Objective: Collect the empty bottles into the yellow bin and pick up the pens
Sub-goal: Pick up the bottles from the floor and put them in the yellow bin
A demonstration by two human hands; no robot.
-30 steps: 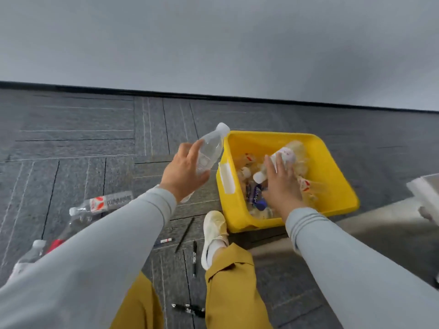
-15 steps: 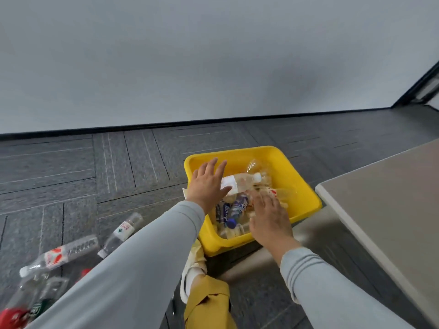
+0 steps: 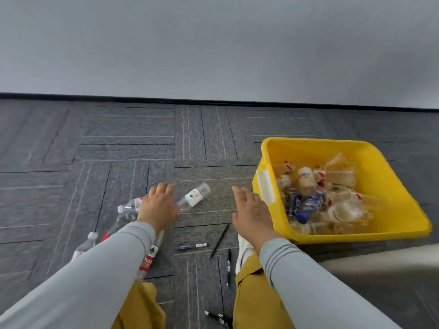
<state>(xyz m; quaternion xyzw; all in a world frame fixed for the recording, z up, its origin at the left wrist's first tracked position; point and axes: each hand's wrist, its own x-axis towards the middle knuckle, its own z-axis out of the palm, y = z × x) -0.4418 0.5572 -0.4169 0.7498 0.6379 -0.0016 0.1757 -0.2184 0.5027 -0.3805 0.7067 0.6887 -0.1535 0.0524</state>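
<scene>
Pens at the feet: a pair of dark pens (image 3: 218,317) lies on the carpet between the mustard trouser legs
Pens further out: a black pen (image 3: 229,263) just beside the white shoe (image 3: 244,248), a thin dark pen (image 3: 219,241) slanting above it, and a blue and white pen (image 3: 192,246) to their left
Bottles on the floor: a red-labelled bottle (image 3: 149,257) partly under the left sleeve, a small white-capped bottle (image 3: 85,245) further left, more clear ones bunched behind the left wrist
Left hand (image 3: 159,205): empty, fingers spread, hovering over the loose bottles, next to a clear bottle (image 3: 194,197) with a white label; contact is unclear
Right hand (image 3: 251,217): empty, released, palm down, just left of the bin
Yellow bin (image 3: 392,186): on the carpet to the right, holding a heap of empty clear bottles
Far side: grey carpet tiles running to a pale wall
</scene>
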